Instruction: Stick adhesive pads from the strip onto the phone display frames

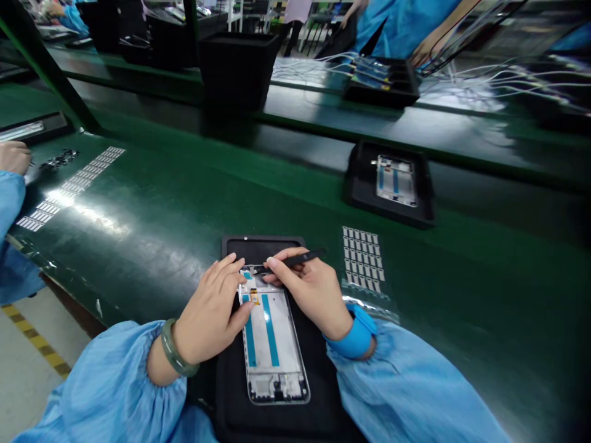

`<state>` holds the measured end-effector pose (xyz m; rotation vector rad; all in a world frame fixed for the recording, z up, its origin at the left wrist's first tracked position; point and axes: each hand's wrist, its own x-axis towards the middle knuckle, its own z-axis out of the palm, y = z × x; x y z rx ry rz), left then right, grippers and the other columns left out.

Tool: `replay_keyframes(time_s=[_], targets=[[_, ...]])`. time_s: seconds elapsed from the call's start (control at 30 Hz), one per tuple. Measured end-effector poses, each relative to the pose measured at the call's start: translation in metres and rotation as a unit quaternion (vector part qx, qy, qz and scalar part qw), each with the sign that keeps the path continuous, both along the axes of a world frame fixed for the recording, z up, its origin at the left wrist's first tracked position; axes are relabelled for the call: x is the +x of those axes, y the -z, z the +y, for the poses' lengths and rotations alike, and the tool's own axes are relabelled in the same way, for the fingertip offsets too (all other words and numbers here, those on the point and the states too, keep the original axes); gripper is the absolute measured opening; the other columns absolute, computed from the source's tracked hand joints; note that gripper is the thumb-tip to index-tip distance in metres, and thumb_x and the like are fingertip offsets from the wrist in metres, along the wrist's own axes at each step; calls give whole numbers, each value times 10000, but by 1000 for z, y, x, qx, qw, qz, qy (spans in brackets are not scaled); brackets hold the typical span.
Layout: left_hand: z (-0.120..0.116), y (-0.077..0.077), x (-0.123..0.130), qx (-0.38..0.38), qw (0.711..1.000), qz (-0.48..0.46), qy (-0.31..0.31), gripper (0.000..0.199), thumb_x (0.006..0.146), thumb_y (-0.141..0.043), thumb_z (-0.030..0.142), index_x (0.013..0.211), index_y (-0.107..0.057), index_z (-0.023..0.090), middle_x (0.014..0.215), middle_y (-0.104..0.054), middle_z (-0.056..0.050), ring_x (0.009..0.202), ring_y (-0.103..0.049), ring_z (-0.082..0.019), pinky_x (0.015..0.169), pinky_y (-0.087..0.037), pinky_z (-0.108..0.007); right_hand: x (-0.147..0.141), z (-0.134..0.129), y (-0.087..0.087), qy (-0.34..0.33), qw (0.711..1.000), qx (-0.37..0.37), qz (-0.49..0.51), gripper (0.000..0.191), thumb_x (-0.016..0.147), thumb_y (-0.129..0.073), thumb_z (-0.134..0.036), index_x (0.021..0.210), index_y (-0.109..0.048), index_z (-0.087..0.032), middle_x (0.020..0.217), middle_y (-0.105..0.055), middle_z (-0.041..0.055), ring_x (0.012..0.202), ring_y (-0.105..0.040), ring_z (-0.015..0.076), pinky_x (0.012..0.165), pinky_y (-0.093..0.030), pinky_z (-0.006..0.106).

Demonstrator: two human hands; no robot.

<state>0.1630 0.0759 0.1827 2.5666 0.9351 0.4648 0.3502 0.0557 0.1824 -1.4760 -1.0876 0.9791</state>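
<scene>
A phone's metal mid-frame (284, 329) with two long blue strips lies flat on a black tray (272, 249) in front of me. My left hand (215, 307) rests at the frame's upper left edge, fingers stretched out and the thumb over its face. Between the fingers of my right hand (311, 289) is a pair of black tweezers (302, 257). Their tips point at the top end of the frame, close to my left fingertips. Whether the tips grip anything is too small to tell. A small orange flex cable (254, 297) shows beside my left thumb.
To the right lies a sheet of small pale stickers (363, 258). Beyond it, another black tray (390, 212) holds a second phone frame (396, 179). Black bins (237, 67) stand behind on a raised shelf (314, 101). At far left is a co-worker's hand (13, 158).
</scene>
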Motion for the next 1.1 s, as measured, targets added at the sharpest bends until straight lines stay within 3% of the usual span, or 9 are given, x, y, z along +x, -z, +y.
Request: replay_keyframes(time_s=[0.63,0.8,0.97,1.1], targets=[[0,-1,0,8,1000,3,7,264,871,-492,248,1106,-443,138,1349,-434,-161,1365,-239,-250,1095,-295,-500,0,-4,1,-10,999,16,-47,215,807,-603,-399,814,-574,-186,735,-655,5,642,-695,174,591,-554,255],[1,-4,1,25,1000,17,10,316,878,-470,240,1182,-457,152,1348,-441,-146,1351,-271,-267,1072,-322,-519,-1,-5,-4,-24,991,44,-123,163,831,-577,-370,817,-585,-208,741,-671,3,664,-690,175,629,-549,278],[-2,-6,4,69,996,62,7,347,889,-449,240,1223,-500,164,1377,-428,-130,1332,-311,-274,1060,-351,-496,-1,-6,-9,-42,962,84,-256,139,856,-540,-347,828,-599,-225,817,-685,22,735,-675,182,683,-528,299],[-9,-7,11,114,987,113,-19,369,910,-416,250,1248,-496,126,1373,-441,-152,1308,-360,-279,1044,-383,-456,-2,-8,-10,-95,944,132,-288,95,867,-524,-282,878,-598,-224,851,-682,28,791,-662,169,711,-527,284]])
